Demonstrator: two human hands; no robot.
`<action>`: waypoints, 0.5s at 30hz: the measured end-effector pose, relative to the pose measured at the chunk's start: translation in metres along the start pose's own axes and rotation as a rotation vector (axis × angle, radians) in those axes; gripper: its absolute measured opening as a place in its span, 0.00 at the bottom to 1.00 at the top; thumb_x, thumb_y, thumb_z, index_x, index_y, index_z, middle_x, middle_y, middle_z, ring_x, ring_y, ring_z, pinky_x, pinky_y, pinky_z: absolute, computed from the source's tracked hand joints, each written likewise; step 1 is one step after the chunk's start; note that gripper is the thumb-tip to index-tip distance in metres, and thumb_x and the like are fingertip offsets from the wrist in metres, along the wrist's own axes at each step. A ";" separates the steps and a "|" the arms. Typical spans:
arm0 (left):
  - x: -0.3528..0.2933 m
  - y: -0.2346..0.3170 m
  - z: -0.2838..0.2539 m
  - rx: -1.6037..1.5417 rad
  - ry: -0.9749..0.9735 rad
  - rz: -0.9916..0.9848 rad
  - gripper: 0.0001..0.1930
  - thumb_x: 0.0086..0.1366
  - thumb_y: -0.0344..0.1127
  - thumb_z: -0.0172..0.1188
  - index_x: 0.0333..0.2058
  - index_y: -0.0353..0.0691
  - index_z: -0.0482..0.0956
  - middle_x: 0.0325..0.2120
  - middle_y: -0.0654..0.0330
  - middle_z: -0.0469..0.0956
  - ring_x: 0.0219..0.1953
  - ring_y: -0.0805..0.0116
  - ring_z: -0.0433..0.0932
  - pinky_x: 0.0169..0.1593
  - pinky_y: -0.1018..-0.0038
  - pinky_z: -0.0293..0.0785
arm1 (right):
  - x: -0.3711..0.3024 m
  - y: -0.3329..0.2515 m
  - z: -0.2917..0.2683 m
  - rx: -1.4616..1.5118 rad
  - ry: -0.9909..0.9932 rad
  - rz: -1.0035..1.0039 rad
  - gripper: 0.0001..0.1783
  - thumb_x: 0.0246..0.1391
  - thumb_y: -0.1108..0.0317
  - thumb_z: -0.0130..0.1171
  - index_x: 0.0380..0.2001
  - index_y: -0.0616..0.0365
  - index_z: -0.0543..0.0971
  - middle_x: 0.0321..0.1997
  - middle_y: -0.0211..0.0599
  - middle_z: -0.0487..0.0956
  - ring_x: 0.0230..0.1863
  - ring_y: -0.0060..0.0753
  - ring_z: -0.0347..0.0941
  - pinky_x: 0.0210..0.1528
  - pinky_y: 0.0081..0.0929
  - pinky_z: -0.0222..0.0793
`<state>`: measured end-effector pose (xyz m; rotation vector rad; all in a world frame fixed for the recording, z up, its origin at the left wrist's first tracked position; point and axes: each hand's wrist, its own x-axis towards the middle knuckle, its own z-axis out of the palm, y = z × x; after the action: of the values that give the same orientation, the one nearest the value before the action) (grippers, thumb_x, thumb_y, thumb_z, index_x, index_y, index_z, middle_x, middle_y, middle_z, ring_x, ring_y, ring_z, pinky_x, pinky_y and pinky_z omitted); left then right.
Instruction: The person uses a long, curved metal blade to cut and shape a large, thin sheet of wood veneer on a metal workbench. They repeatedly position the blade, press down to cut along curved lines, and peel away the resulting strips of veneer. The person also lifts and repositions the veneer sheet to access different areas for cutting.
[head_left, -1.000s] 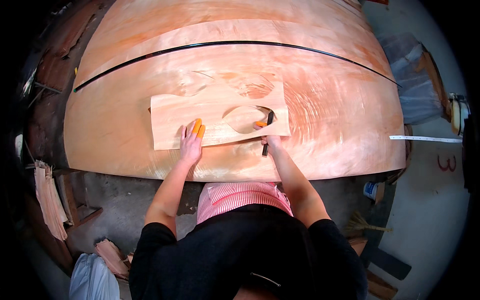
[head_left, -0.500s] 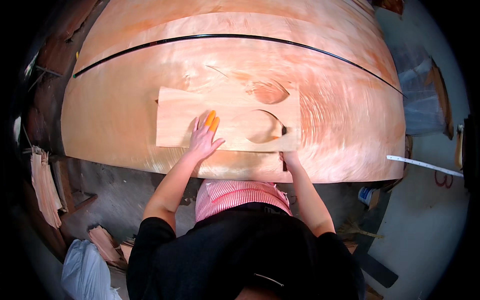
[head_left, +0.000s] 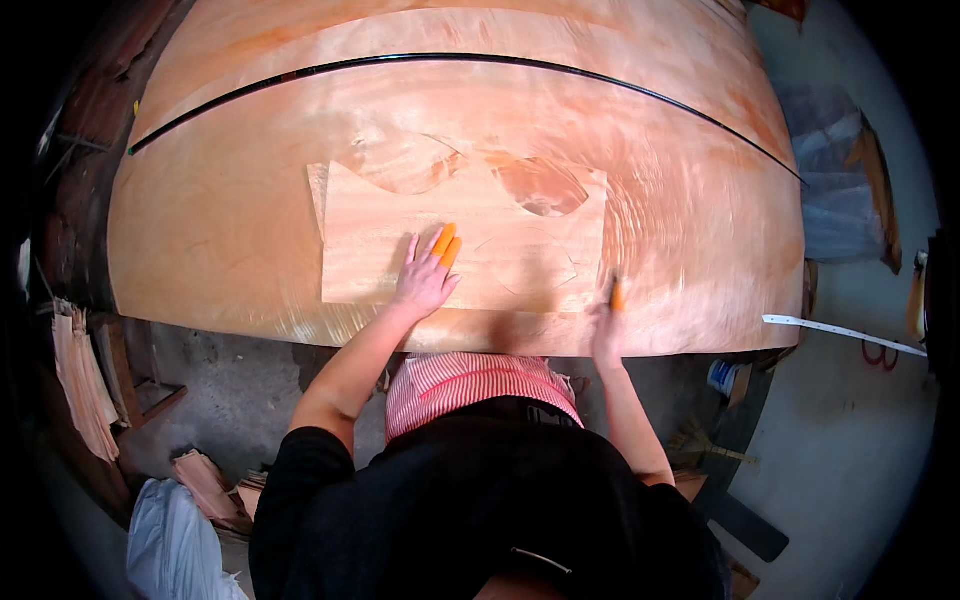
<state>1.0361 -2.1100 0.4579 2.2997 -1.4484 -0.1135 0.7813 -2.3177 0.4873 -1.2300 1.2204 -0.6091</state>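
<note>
My left hand (head_left: pixel 428 283) lies flat with spread fingers on a pale wood veneer piece (head_left: pixel 380 255), two fingertips in orange covers. The piece has a scooped far edge and an eye-shaped opening near its far right corner. A thin oval line shows on its right half. Just off its right edge, my right hand (head_left: pixel 606 330) is closed around a narrow dark knife (head_left: pixel 614 285), mostly hidden by the fingers and slightly blurred. An orange cover shows on one of that hand's fingers too. Under the piece's left edge another veneer layer (head_left: pixel 316 190) sticks out.
Large veneer sheets (head_left: pixel 200 230) cover the work surface. Across them lies a long thin black rod (head_left: pixel 430 58). A white measuring strip (head_left: pixel 840 331) juts out at the right edge. Veneer scraps (head_left: pixel 85 385) stand at left, near a white sack (head_left: pixel 180 540).
My right hand has drawn the knife away from the oval, out past the piece's right edge. The oval's lifted edge now lies flat. My left hand has shifted slightly right, still pressed on the veneer.
</note>
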 end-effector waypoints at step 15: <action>0.000 0.009 0.006 0.006 0.016 -0.007 0.30 0.50 0.45 0.52 0.51 0.39 0.60 0.53 0.54 0.56 0.57 0.63 0.50 0.58 0.56 0.42 | -0.015 0.028 0.116 -1.137 -0.693 -0.466 0.05 0.47 0.72 0.40 0.28 0.61 0.65 0.27 0.44 0.70 0.27 0.44 0.69 0.26 0.35 0.65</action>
<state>1.0269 -2.1149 0.4557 2.3058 -1.4346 -0.0931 0.8772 -2.2530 0.4528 -2.4452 0.6183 0.3047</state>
